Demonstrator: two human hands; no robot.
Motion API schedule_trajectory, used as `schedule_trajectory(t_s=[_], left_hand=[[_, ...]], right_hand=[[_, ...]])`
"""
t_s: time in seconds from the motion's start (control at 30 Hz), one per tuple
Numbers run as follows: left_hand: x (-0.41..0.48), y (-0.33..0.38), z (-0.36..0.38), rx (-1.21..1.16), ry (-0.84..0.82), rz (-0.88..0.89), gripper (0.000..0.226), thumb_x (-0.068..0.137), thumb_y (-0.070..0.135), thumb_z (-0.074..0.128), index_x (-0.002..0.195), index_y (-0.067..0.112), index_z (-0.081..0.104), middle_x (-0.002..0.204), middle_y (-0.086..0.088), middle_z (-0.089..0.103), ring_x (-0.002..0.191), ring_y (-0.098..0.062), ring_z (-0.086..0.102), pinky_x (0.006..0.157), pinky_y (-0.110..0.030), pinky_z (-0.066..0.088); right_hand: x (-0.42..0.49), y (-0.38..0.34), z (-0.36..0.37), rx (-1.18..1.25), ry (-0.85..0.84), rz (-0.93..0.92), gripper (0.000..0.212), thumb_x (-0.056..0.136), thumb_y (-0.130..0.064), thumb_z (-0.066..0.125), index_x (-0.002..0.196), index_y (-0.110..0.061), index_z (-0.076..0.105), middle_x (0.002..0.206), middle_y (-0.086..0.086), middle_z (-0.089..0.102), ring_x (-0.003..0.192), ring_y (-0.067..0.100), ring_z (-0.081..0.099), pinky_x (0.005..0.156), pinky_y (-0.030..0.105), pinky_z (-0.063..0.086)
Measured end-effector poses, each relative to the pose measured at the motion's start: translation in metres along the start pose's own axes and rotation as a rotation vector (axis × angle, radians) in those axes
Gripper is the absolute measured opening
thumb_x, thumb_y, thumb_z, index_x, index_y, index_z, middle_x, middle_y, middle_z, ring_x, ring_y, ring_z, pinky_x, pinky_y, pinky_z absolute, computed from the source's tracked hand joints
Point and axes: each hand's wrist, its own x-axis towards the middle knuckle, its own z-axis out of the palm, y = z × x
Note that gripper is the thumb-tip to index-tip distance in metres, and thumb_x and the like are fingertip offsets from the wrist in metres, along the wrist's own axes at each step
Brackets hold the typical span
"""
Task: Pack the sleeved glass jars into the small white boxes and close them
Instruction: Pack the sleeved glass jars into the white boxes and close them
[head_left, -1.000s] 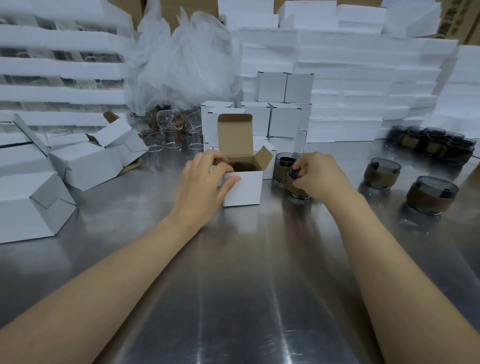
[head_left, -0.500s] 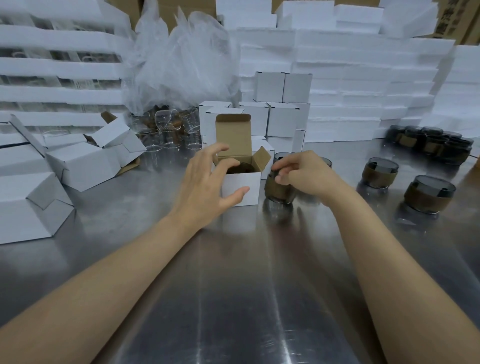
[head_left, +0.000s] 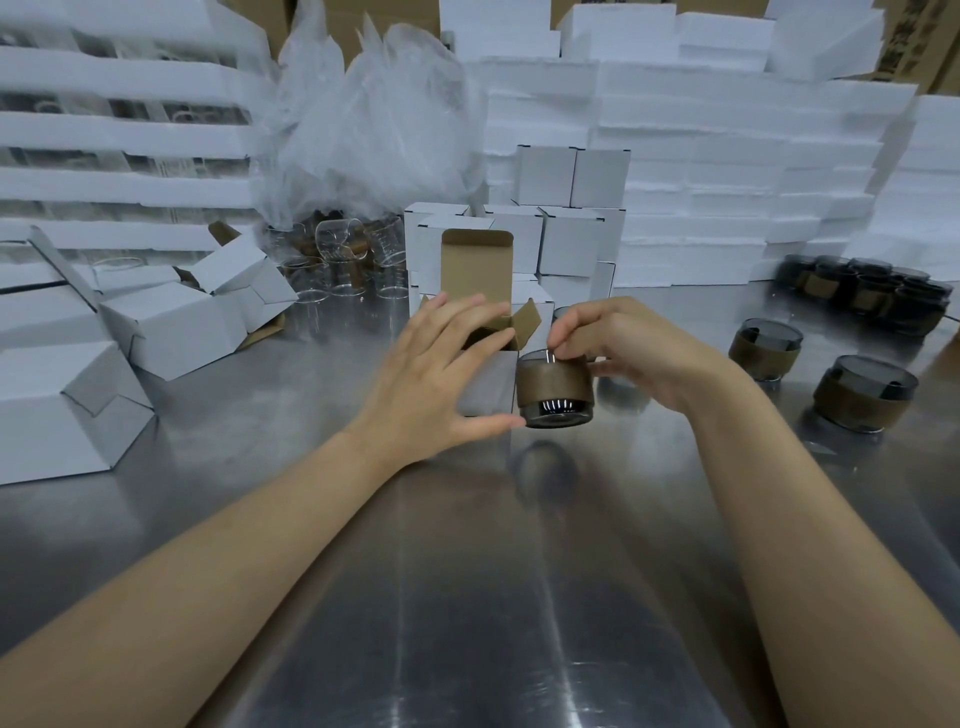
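A small white box (head_left: 485, 387) stands mid-table with its brown lid flap (head_left: 475, 265) upright. My left hand (head_left: 436, 374) holds it, fingers over the left flap and top edge, thumb under its lower right corner. My right hand (head_left: 623, 345) pinches a dark glass jar with a brown sleeve (head_left: 555, 387) by the rim and holds it lifted just right of the box, touching its side. Two more sleeved jars (head_left: 763, 349) (head_left: 862, 392) stand on the steel table at the right.
Closed white boxes (head_left: 571, 208) are stacked behind the open one. Open empty boxes (head_left: 176, 322) lie at the left. Clear glasses (head_left: 343, 260) and a plastic bag (head_left: 363, 119) sit at the back. Several dark jars (head_left: 872, 286) cluster far right. Foam stacks (head_left: 727, 156) line the rear.
My right hand has lifted the sleeved jar off the table and brought it left, against the box. My left hand has shifted its hold lower on the box front.
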Motion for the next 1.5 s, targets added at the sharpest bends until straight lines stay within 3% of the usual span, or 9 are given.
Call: schedule_trajectory(t_s=[0.57,0.7,0.8,0.93,1.03,1.2,1.27,1.37,1.5], left_hand=[[0.000,0.001,0.000,-0.073,-0.043,0.033,0.069,0.073,0.065,0.069,0.113,0.009,0.068,0.127,-0.012,0.058,0.127,-0.026,0.044,0.115,-0.043,0.022],[-0.002,-0.003,-0.002,-0.176,-0.028,-0.336,0.078,0.078,0.064,0.060,0.131,0.008,0.053,0.138,-0.015,0.042,0.129,-0.024,0.030,0.112,-0.040,0.026],[-0.007,-0.008,0.001,-0.200,-0.029,-0.577,0.088,0.075,0.059,0.070,0.140,0.008,0.040,0.137,-0.014,0.031,0.130,-0.027,0.025,0.114,-0.040,0.022],[-0.008,-0.011,0.004,-0.310,-0.041,-0.689,0.104,0.071,0.045,0.080,0.147,0.003,0.022,0.137,-0.015,0.023,0.130,-0.019,0.023,0.111,-0.016,0.015],[-0.010,-0.011,0.005,-0.407,-0.070,-0.628,0.103,0.071,0.031,0.083,0.148,0.004,0.019,0.134,-0.006,0.020,0.117,-0.002,0.029,0.103,0.000,0.019],[-0.011,-0.010,0.005,-0.431,-0.171,-0.509,0.088,0.077,0.022,0.079,0.147,0.010,0.027,0.135,-0.002,0.037,0.125,-0.009,0.032,0.111,-0.020,0.026],[-0.010,-0.011,0.003,-0.399,-0.192,-0.474,0.067,0.082,0.025,0.075,0.139,0.012,0.043,0.126,0.001,0.049,0.121,-0.014,0.039,0.107,-0.023,0.029],[-0.005,-0.010,-0.003,-0.407,-0.139,-0.476,0.028,0.095,0.029,0.056,0.113,0.009,0.065,0.111,0.001,0.060,0.113,-0.018,0.047,0.099,-0.017,0.032],[0.002,-0.007,-0.007,-0.520,-0.035,-0.593,0.032,0.098,0.023,0.047,0.087,0.005,0.070,0.099,-0.004,0.059,0.103,-0.019,0.050,0.093,-0.020,0.035]], right_hand=[[-0.002,-0.001,0.000,-0.018,-0.063,-0.061,0.020,0.071,-0.001,0.080,0.080,-0.011,0.066,0.070,0.004,0.071,0.066,0.007,0.066,0.060,0.016,0.051],[0.000,0.001,-0.002,-0.167,0.105,-0.046,0.018,0.073,-0.001,0.079,0.075,-0.012,0.065,0.072,0.007,0.071,0.066,0.009,0.062,0.077,0.026,0.050],[0.006,0.009,-0.005,-0.364,0.270,-0.055,0.019,0.075,0.001,0.076,0.071,-0.014,0.065,0.074,0.008,0.069,0.065,0.010,0.059,0.063,0.018,0.044],[0.015,0.026,-0.010,-0.523,0.369,-0.021,0.023,0.075,0.005,0.069,0.069,-0.016,0.064,0.066,0.002,0.062,0.067,0.016,0.058,0.057,0.016,0.040],[0.020,0.033,-0.008,-0.595,0.422,-0.047,0.020,0.079,0.003,0.065,0.083,-0.016,0.070,0.088,0.004,0.069,0.089,0.021,0.060,0.078,0.024,0.045],[0.023,0.022,0.021,-0.533,0.331,-0.322,0.028,0.091,-0.011,0.060,0.117,-0.017,0.069,0.118,-0.002,0.068,0.101,-0.003,0.056,0.084,0.008,0.034],[0.024,0.022,0.035,-0.502,0.275,-0.410,0.024,0.095,-0.016,0.056,0.116,-0.016,0.069,0.118,-0.003,0.067,0.090,-0.013,0.050,0.079,0.004,0.032],[0.026,0.027,0.049,-0.424,0.275,-0.415,0.021,0.097,-0.021,0.053,0.101,-0.012,0.071,0.108,-0.002,0.063,0.098,0.004,0.052,0.084,0.018,0.037],[0.026,0.027,0.053,-0.131,0.339,-0.354,0.005,0.090,-0.018,0.065,0.087,-0.019,0.068,0.097,-0.003,0.062,0.096,0.011,0.058,0.086,0.023,0.045]])
